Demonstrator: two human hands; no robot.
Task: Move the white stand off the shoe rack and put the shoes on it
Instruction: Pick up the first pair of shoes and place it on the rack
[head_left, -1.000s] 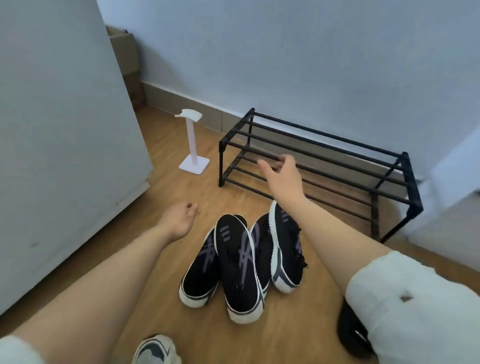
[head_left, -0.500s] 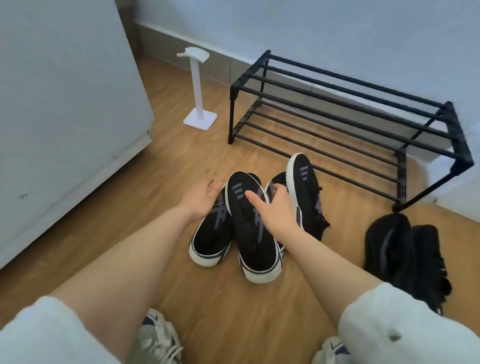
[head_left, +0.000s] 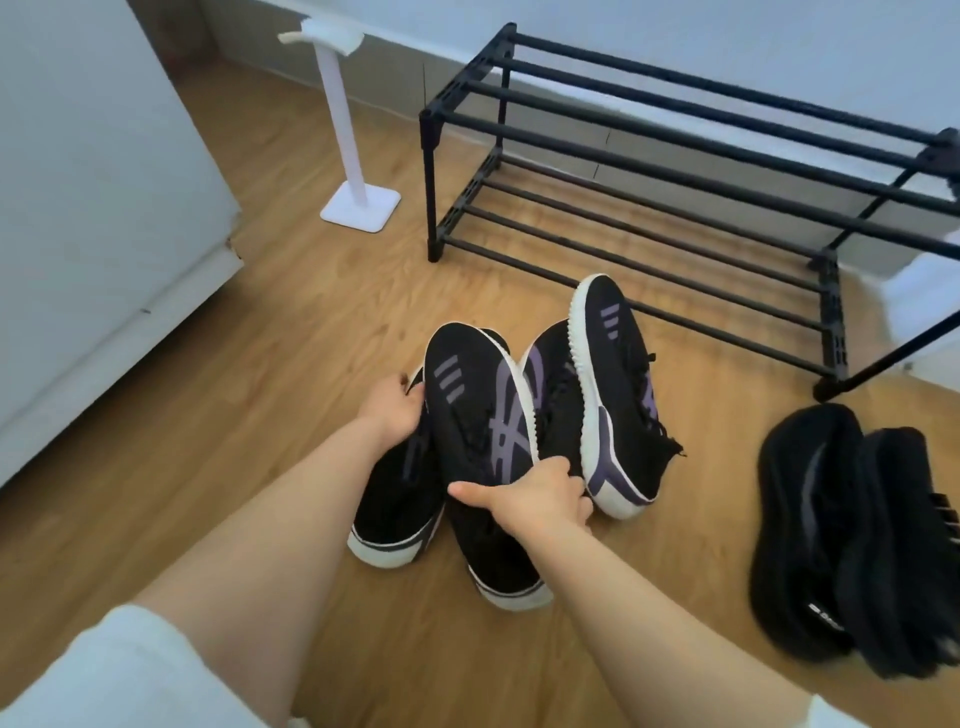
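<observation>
Several black sneakers with white soles and purple stripes lie bunched on the wooden floor in front of the black shoe rack (head_left: 675, 156). My left hand (head_left: 392, 410) curls around the toe end of the leftmost sneaker (head_left: 395, 499). My right hand (head_left: 535, 499) grips the right edge of the middle sneaker (head_left: 467, 405), which lies partly over the leftmost one. Two more sneakers (head_left: 618, 374) lean on their sides just to the right. The rack's two tiers of bars hold nothing. The white stand (head_left: 348, 130) stands upright on the floor, left of the rack.
An all-black pair of shoes (head_left: 857, 545) lies on the floor at the right, near the rack's front right leg. A white cabinet (head_left: 93, 208) fills the left side. The wall and baseboard run behind the rack.
My view has dropped closer to the shoes. My right hand came back from the rack and closed on the middle sneaker; my left hand reached forward and closed on the leftmost one.
</observation>
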